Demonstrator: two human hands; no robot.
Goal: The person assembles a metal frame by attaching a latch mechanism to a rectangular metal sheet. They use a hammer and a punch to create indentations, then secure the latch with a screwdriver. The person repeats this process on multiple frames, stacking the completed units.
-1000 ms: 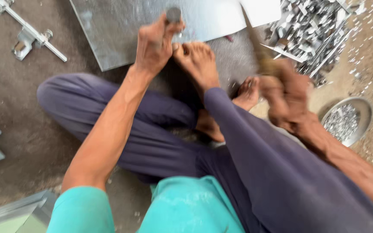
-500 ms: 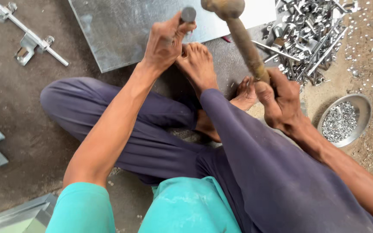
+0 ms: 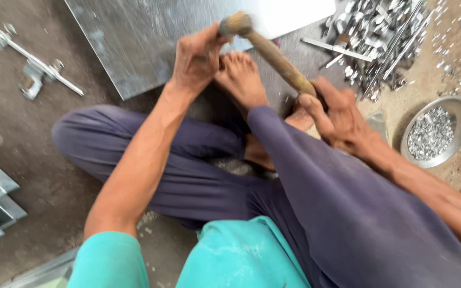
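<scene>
Wooden hammer (image 3: pixel 273 53) handle is gripped in my right hand (image 3: pixel 337 114), its head meeting my left hand (image 3: pixel 196 58), fisted around a hidden tool at the near edge of the metal sheet (image 3: pixel 134 37).

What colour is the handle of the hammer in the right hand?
Brown wood, on the hammer handle gripped by the right hand; head view, the only one.

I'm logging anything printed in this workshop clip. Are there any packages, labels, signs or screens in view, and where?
None in view: no package, label, sign or screen. Only bare metal shows: a grey sheet on the floor, a scrap pile at top right, and a round bowl of bits at right.
</scene>
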